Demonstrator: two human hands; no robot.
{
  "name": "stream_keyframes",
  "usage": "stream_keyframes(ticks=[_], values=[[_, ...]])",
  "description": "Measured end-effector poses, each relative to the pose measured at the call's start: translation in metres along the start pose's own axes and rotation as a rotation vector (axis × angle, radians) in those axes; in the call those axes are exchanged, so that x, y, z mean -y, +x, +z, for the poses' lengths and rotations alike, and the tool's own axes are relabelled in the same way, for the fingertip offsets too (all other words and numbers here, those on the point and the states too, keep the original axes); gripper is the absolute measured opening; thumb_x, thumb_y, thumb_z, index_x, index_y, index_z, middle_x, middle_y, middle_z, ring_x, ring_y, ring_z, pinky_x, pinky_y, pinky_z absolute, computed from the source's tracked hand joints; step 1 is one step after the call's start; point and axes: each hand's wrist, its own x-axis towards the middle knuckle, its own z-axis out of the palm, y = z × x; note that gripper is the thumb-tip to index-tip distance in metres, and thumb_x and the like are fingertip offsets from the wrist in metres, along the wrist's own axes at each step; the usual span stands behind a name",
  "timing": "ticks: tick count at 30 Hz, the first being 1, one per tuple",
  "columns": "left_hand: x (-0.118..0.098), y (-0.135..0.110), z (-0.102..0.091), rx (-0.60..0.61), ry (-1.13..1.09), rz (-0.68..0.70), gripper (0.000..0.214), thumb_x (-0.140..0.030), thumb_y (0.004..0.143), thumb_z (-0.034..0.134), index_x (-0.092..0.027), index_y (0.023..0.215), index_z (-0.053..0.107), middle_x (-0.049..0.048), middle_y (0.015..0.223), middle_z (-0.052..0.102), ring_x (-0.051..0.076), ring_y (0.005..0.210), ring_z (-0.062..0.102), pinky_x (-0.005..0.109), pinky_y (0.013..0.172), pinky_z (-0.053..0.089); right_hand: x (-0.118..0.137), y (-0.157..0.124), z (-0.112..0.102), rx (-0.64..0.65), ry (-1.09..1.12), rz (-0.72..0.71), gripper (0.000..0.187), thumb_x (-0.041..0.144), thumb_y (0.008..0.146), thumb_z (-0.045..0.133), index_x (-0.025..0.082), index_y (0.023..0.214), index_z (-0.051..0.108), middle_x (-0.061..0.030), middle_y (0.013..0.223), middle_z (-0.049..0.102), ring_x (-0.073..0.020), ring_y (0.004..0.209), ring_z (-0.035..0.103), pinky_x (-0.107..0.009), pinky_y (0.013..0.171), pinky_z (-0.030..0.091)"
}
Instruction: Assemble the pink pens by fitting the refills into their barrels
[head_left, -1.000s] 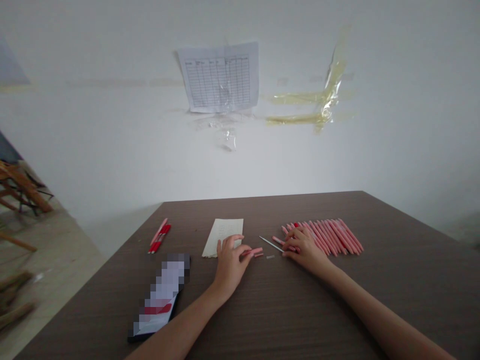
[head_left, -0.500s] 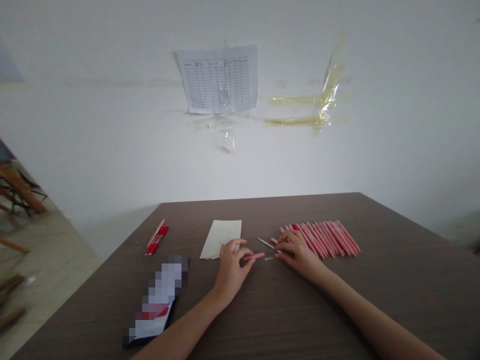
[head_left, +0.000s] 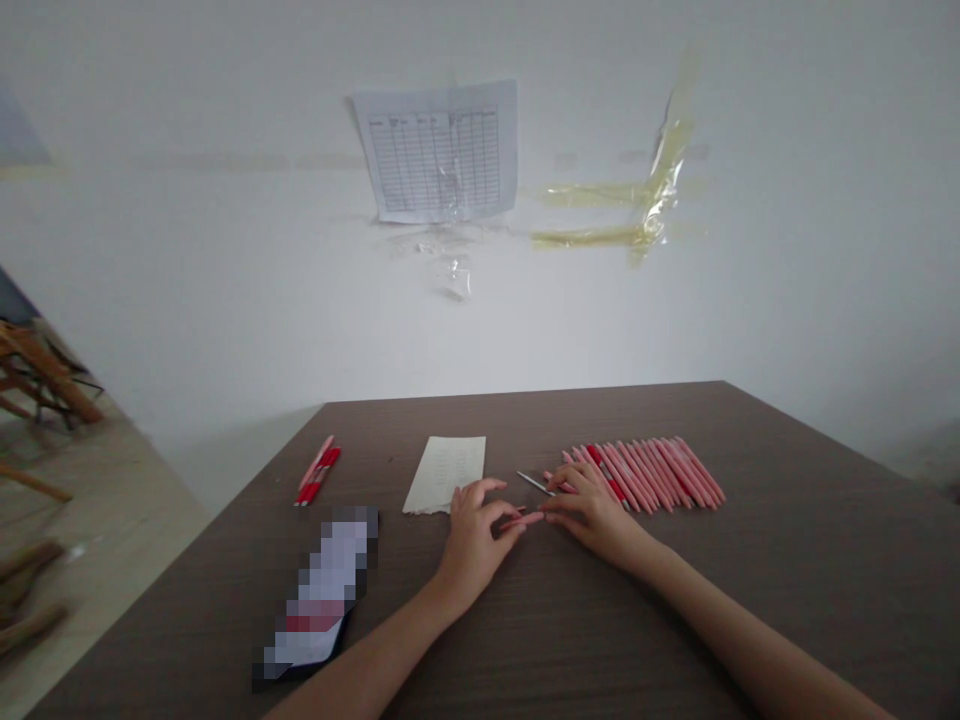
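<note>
Two hands meet near the middle of the dark wood-grain desk [head_left: 675,620], and we can see a short pink pen piece [head_left: 527,519] caught between them. Our left hand [head_left: 471,545] pinches its near end with thumb and forefinger, other fingers curled loosely above. Our right hand [head_left: 592,510] has its fingertips closed on the far end, palm down on the desk. Just behind the right hand lies a thin grey refill [head_left: 535,483], angled toward the paper slip [head_left: 446,473] that sits beside the left hand. To the right there's a neat row of pink pens [head_left: 660,470] lying side by side, touching each other, with one red one among them. Off to the left, well apart, a few red and pink pens [head_left: 317,473] sit together, and a flat dark packet [head_left: 319,600] lies near our left forearm. A printed table sheet [head_left: 439,150] is taped to the wall.
</note>
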Motion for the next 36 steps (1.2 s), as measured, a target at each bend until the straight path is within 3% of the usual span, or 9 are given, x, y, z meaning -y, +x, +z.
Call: stream_keyframes(ticks=[7,15,22,36], values=[[-0.001,0.001,-0.001,0.005,0.003,0.048,0.012,-0.020,0.072,0.077,-0.025,0.082,0.073,0.0066,0.112,0.061,0.026,0.109,0.056,0.052,0.096,0.045,0.002,-0.001,0.004,0.023,0.023,0.012,0.013,0.026,0.083,0.070,0.027,0.095,0.074,-0.0072,0.108,0.060,-0.0269,0.117,0.046,-0.049,0.105,0.038],[0.003,0.002,-0.001,0.015,0.006,0.023,0.016,-0.019,0.069,0.079,-0.027,0.082,0.073,0.0064,0.112,0.061,0.027,0.108,0.057,0.054,0.096,0.044,-0.006,-0.002,0.000,-0.055,0.008,0.027,0.013,0.023,0.082,0.071,0.029,0.091,0.077,-0.0061,0.099,0.063,-0.0252,0.108,0.051,-0.050,0.104,0.039],[0.003,0.006,-0.008,-0.001,0.000,0.014,0.007,-0.024,0.077,0.073,-0.028,0.083,0.074,0.0062,0.114,0.061,0.026,0.110,0.056,0.054,0.098,0.043,-0.010,-0.002,0.002,-0.064,0.018,0.052,0.010,0.023,0.082,0.071,0.027,0.089,0.076,-0.0055,0.099,0.064,-0.0244,0.106,0.052,-0.047,0.099,0.042],[0.010,0.008,-0.010,-0.055,0.000,0.053,0.007,-0.032,0.082,0.069,-0.031,0.085,0.076,0.0053,0.115,0.060,0.024,0.109,0.055,0.052,0.099,0.043,-0.009,-0.001,0.001,-0.071,0.038,0.037,0.005,0.020,0.082,0.071,0.024,0.084,0.073,-0.0044,0.100,0.064,-0.0227,0.108,0.051,-0.050,0.107,0.034]])
